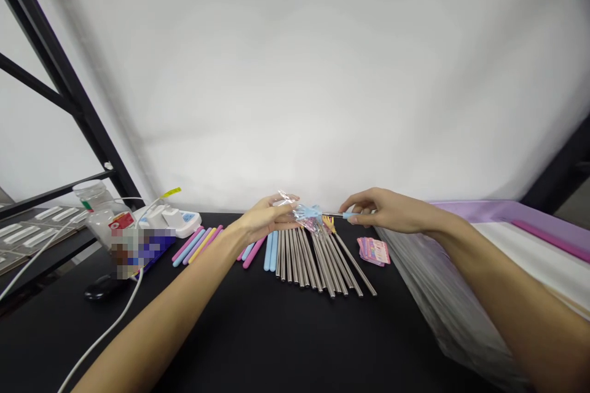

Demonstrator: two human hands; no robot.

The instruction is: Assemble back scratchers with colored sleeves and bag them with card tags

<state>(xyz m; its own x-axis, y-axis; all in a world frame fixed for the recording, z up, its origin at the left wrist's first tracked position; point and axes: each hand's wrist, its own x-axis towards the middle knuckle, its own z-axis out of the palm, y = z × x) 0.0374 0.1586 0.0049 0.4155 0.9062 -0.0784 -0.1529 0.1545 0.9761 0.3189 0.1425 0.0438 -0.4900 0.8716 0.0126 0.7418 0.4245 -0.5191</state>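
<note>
My left hand point(267, 215) is closed on a crinkled clear plastic wrapper point(286, 198) at the middle of the view. A light blue hand-shaped head point(308, 213) lies in or against that wrapper. From it a thin metal rod runs right to a blue handle point(348, 215), which my right hand point(371, 210) pinches between thumb and fingers. Several metal rods point(322, 261) lie fanned out on the black table point(276, 338) below the hands, with yellow and pink heads partly hidden at their far ends. Blue tubes point(271, 252) and pink tubes point(254, 253) lie beside them.
Pink cards point(373, 251) lie right of the rods. More coloured tubes point(198, 245) are at left, near a white power strip point(187, 223), a clear jar point(110, 218), a cable and a black mouse point(105, 287). A purple-rimmed bin point(488, 211) and plastic bags point(428, 282) stand at right.
</note>
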